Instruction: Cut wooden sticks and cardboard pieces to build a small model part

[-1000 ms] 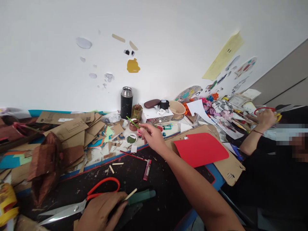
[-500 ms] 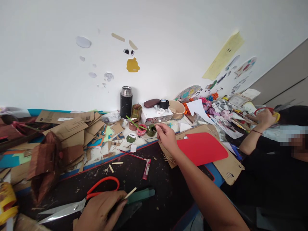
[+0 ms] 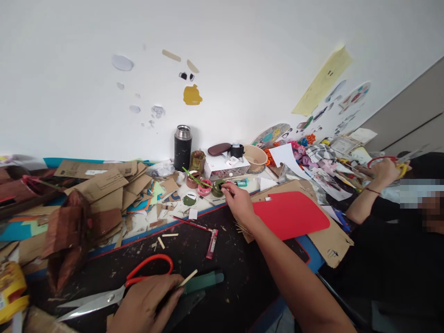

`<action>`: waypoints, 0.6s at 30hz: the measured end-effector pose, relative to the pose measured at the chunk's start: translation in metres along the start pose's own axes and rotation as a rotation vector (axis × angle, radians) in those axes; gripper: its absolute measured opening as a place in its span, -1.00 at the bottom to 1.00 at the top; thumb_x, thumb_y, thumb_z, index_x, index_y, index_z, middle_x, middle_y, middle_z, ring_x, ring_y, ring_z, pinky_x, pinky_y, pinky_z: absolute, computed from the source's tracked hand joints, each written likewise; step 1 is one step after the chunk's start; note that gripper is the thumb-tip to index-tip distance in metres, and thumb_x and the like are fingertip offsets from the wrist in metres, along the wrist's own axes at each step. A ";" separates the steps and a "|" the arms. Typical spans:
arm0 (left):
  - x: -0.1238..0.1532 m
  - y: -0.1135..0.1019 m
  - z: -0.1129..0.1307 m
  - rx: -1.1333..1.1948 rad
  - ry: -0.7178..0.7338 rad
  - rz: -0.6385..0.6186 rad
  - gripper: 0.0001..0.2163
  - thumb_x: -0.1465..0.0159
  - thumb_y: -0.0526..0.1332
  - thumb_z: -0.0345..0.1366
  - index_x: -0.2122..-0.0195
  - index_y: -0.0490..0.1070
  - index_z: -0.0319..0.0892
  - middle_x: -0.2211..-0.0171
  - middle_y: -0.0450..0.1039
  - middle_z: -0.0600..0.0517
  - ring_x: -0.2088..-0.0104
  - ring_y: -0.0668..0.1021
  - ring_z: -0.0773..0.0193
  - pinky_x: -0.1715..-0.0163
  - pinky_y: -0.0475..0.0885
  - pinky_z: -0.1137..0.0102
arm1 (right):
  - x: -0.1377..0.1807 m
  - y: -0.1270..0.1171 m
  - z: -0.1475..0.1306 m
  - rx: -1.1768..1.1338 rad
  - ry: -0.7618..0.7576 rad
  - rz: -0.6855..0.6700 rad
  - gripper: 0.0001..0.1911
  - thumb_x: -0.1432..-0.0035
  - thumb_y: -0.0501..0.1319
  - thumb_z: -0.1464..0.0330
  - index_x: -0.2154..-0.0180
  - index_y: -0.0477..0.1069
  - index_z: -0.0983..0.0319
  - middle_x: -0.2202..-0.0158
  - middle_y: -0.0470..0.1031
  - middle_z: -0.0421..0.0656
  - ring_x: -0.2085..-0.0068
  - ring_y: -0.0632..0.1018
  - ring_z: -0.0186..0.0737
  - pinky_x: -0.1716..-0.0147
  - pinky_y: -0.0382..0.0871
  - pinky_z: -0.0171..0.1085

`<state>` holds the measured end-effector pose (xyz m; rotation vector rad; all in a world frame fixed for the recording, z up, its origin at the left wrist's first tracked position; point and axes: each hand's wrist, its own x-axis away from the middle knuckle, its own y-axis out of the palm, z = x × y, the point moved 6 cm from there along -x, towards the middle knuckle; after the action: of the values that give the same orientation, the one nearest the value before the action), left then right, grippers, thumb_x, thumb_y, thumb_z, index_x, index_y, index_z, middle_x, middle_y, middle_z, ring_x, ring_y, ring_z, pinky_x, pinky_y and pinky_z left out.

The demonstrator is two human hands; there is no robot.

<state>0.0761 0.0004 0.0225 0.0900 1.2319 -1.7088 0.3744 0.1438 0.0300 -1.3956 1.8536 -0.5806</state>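
My left hand (image 3: pixel 147 303) is closed, pinching a short pale wooden stick (image 3: pixel 189 278) that points up to the right. Under and beside it lie scissors with red handles (image 3: pixel 150 268) and a green-handled cutter (image 3: pixel 204 281). Farther off, my right hand (image 3: pixel 238 202) reaches out with its fingertips pinched together, close to the rim of a small jar of green paint (image 3: pixel 217 188). Whatever those fingers hold is too small or hidden. Left of that jar stand a pink paint pot (image 3: pixel 204 187) and a brown one (image 3: pixel 192 179), with a lid of green paint (image 3: pixel 189 199) in front.
A red sheet (image 3: pixel 291 215) lies on cardboard at right. Cut cardboard pieces (image 3: pixel 100 187) and a brown folded object (image 3: pixel 65 238) crowd the left. A black flask (image 3: pixel 182 150) stands by the wall. At far right, another person's hand (image 3: pixel 385 171) holds scissors.
My right hand has come slightly lower and to the left, nearer the green paint jar. A turquoise item behind it shows more. My left hand keeps its pinch on the stick.
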 end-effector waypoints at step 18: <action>0.001 0.001 -0.001 0.000 -0.010 0.005 -0.70 -0.56 0.05 -0.09 0.16 0.53 -0.04 0.36 0.70 0.12 0.41 0.73 0.32 0.38 0.58 0.53 | -0.005 -0.019 0.008 -0.453 0.146 0.199 -0.58 -0.32 0.22 0.02 0.12 0.55 0.24 0.60 0.35 -0.29 0.62 0.34 -0.28 0.61 0.22 -0.30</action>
<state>0.0761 0.0003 0.0204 0.0848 1.2230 -1.7031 0.3930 0.1430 0.0406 -1.4515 2.3108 -0.1681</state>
